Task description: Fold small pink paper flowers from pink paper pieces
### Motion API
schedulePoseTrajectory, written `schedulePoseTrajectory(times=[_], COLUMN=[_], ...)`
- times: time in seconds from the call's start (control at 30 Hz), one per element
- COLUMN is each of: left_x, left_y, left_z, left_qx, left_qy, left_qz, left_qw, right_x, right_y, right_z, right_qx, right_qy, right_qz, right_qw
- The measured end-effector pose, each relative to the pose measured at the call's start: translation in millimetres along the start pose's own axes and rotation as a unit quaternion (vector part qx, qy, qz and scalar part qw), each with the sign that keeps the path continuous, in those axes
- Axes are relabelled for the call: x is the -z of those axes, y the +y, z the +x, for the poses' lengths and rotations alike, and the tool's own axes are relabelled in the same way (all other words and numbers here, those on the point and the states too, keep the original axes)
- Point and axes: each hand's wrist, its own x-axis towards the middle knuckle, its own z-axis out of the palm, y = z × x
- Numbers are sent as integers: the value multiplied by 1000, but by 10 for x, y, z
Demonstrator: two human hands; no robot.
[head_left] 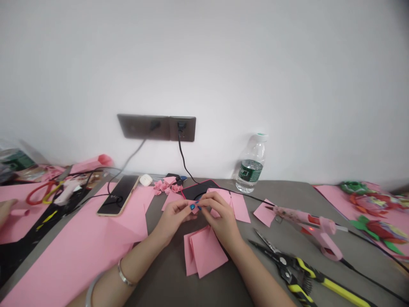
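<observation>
My left hand [177, 213] and my right hand [220, 213] meet over the grey table, fingertips pinched on a small piece of pink paper [194, 203]. Most of that piece is hidden behind the fingers, so its folded shape is unclear. Just below the hands lie several pink paper squares [209, 256], overlapping and partly folded. More pink paper [240, 207] lies behind my right hand, beside a dark pad with a red edge [200, 188]. Beyond my left hand sits a cluster of small pink paper flowers [167, 186].
To the right lie a pink glue gun [306, 219] with its cable and yellow-black pliers [287, 266]. A water bottle [251, 164] stands by the wall. Leftward are a phone [119, 196] on pink sheets [96, 247], scissors [41, 192] and another person's hand [7, 212]. Paper flowers [377, 213] lie far right.
</observation>
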Motion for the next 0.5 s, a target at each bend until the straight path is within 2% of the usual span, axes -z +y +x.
schedulePoseTrajectory(times=[0.3, 0.5], left_x=[-33, -34], left_y=[52, 66], left_z=[-6, -3], left_qx=[9, 19], left_qy=[12, 17], left_qz=[-33, -48], left_qw=[999, 999], right_x=[34, 44], right_y=[-51, -56], right_z=[26, 42], right_qx=[-5, -4], right_qy=[-34, -34], right_qz=[31, 50], right_qw=[999, 998])
